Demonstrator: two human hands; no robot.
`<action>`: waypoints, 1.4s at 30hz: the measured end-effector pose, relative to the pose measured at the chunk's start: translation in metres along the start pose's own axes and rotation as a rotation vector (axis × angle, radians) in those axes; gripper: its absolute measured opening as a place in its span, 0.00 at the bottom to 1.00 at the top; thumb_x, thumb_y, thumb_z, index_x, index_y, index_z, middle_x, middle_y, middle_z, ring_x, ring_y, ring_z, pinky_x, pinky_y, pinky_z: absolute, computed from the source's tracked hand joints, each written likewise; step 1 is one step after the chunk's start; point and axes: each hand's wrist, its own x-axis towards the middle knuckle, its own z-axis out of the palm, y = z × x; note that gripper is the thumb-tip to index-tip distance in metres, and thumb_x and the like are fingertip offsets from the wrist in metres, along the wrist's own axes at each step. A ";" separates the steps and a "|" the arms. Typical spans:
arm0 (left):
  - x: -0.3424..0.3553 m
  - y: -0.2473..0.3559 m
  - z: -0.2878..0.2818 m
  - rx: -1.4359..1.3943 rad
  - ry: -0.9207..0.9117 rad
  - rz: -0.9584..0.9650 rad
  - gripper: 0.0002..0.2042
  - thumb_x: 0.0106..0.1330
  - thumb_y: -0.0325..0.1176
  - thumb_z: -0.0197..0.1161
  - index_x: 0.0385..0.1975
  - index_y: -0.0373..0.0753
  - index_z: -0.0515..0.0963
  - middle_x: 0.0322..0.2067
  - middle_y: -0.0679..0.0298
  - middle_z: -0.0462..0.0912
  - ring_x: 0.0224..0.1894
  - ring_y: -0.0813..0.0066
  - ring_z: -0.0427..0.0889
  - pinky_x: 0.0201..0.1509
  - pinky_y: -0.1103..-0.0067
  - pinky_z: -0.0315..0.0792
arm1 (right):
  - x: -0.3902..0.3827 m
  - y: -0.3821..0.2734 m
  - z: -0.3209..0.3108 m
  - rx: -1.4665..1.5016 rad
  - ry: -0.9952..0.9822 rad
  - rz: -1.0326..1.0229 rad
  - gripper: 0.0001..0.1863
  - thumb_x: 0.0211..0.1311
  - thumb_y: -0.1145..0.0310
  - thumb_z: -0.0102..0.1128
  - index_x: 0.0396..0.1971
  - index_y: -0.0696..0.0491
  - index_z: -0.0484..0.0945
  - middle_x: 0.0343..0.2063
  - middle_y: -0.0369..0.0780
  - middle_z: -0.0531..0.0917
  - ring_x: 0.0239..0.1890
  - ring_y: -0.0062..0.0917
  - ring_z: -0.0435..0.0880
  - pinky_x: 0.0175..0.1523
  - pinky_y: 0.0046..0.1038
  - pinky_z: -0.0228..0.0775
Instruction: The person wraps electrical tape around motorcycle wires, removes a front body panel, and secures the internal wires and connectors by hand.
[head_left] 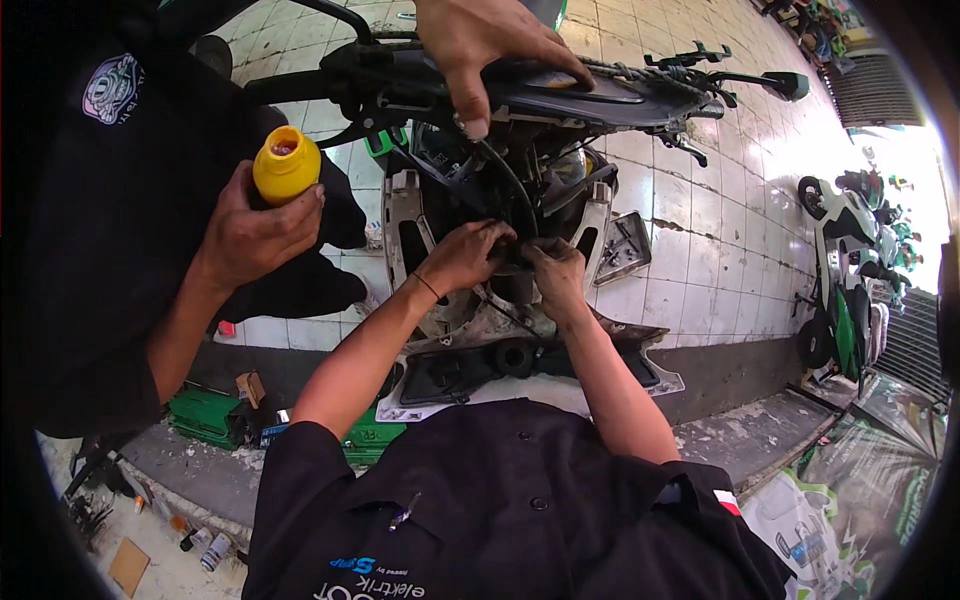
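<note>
A stripped-down motor scooter front [600, 222] stands before me, its handlebar across the top. My left hand [470, 250] is bent closed low inside the frame, beside a black cable [520, 205]; what its fingertips hold is hidden. My right hand [555, 270] pinches the lower part of that cable, just right of my left. A co-worker's hand [250, 240] holds an open yellow bottle [285, 170] at the left, and a co-worker's other hand [490, 50] rests on the handlebar cover.
A metal tray [640, 250] of small parts lies right of the frame. Parked scooters [850, 280] line the far right. A green toolbox [210, 420], cans [215, 550] and cardboard [130, 565] are at the lower left. The co-worker [130, 250] stands close on my left.
</note>
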 end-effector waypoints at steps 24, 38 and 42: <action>-0.003 0.000 -0.012 -0.098 0.017 -0.012 0.08 0.55 0.29 0.70 0.34 0.37 0.85 0.34 0.57 0.85 0.38 0.58 0.85 0.43 0.73 0.79 | -0.015 -0.025 0.003 -0.201 -0.008 -0.185 0.09 0.58 0.72 0.64 0.35 0.62 0.82 0.32 0.43 0.86 0.35 0.23 0.83 0.44 0.25 0.74; 0.004 -0.003 0.004 0.291 -0.070 0.172 0.14 0.52 0.46 0.70 0.31 0.44 0.83 0.41 0.64 0.81 0.44 0.62 0.80 0.46 0.67 0.74 | -0.012 -0.024 -0.003 -0.049 -0.062 0.081 0.14 0.54 0.70 0.69 0.38 0.65 0.84 0.31 0.44 0.86 0.30 0.21 0.83 0.35 0.23 0.75; 0.001 -0.012 0.008 0.432 -0.055 0.224 0.10 0.52 0.38 0.67 0.33 0.45 0.84 0.41 0.65 0.83 0.44 0.62 0.81 0.50 0.65 0.73 | -0.006 -0.021 -0.003 -0.151 -0.034 -0.022 0.14 0.54 0.71 0.69 0.37 0.65 0.84 0.29 0.42 0.86 0.30 0.20 0.82 0.35 0.23 0.75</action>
